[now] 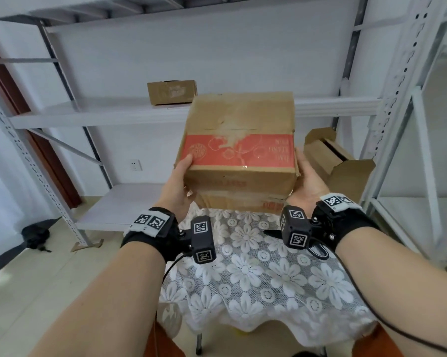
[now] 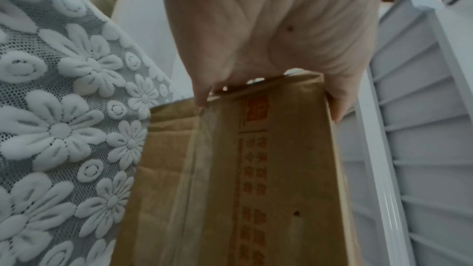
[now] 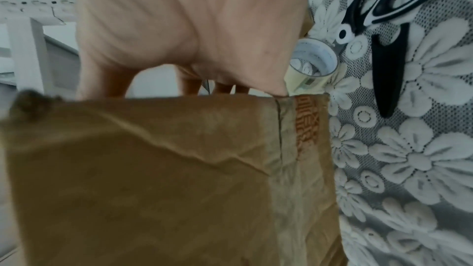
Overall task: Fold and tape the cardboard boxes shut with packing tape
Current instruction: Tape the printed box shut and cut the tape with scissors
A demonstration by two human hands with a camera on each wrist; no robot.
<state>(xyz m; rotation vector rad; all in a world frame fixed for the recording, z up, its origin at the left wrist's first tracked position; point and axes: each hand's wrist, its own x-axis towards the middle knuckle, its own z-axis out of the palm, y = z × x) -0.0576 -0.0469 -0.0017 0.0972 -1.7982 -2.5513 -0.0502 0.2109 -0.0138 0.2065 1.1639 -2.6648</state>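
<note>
White shelving (image 1: 150,112) stands behind my lace-covered counter (image 1: 256,279). I hold the taped cardboard box (image 1: 240,150) above it, left hand (image 1: 177,186) and right hand (image 1: 308,180) fingers clamped on its sides; scissors (image 3: 384,48) lie nearby.

At the centre of the head view, the closed brown cardboard box with a red printed band (image 1: 239,150) is held above the far edge of the desk under a white floral lace cloth (image 1: 256,274), the left hand (image 1: 178,186) on its left side and the right hand (image 1: 308,179) on its right. Behind it runs the white metal shelf rack (image 1: 101,113), with a small brown carton (image 1: 171,92) on the middle shelf at upper left and an open-flapped brown carton (image 1: 338,161) at right. In the right wrist view, the black-handled scissors (image 3: 384,33) and the roll of clear packing tape (image 3: 313,62) lie side by side on the desk, upper right.
</note>
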